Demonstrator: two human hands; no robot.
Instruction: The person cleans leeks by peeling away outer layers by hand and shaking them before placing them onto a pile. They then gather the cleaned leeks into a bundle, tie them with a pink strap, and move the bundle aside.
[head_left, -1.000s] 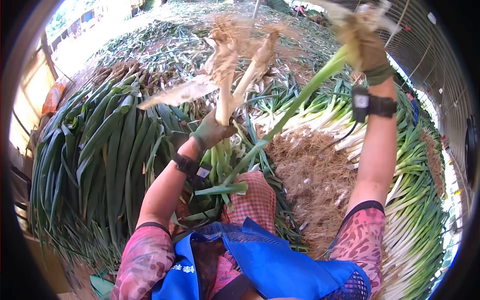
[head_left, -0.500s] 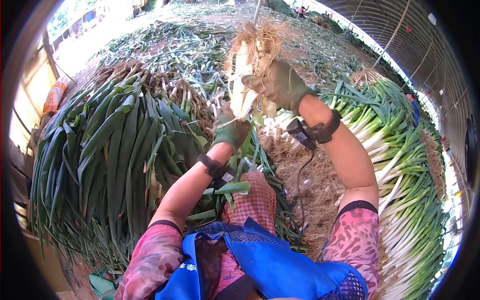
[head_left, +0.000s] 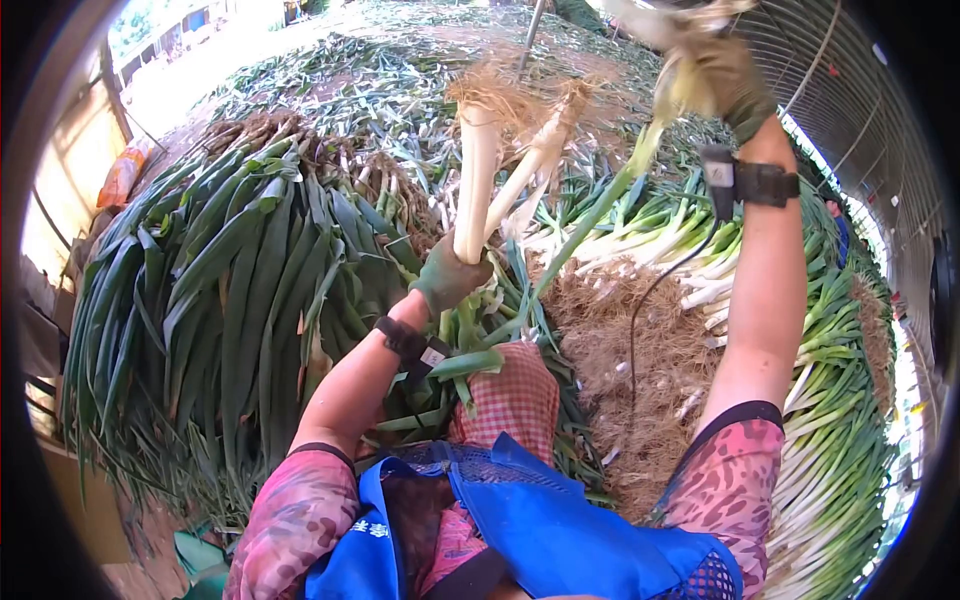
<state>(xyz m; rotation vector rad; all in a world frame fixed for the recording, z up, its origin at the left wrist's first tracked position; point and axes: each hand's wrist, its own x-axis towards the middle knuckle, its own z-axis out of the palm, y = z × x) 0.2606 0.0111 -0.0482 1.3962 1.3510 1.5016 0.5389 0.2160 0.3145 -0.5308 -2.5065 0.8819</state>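
Observation:
My left hand (head_left: 455, 275), in a green glove, is wrapped round the white shanks of two leeks (head_left: 478, 180). They stand roots up, their hairy roots at the top and their green leaves hanging below the fist. My right hand (head_left: 735, 88), also gloved, is raised at the upper right and smeared by motion. Its fingers are closed on a stripped outer leaf (head_left: 640, 160), a long strip trailing down toward the leeks. Pale, blurred peelings show above that hand. A checkered cloth-covered knee (head_left: 515, 390) lies just below my left hand.
A big heap of unpeeled leeks (head_left: 230, 300) is piled at the left. Peeled white-stemmed leeks (head_left: 810, 440) lie stacked along the right. Between them is a mat of brown roots (head_left: 630, 370). Leaf scraps (head_left: 370, 100) cover the ground ahead. A cable (head_left: 640, 310) hangs from my right wrist.
My right hand has moved up and right, away from the leeks, pulling a leaf strip off. The two shanks now show bare and spread apart in my left hand, which stays nearly in place.

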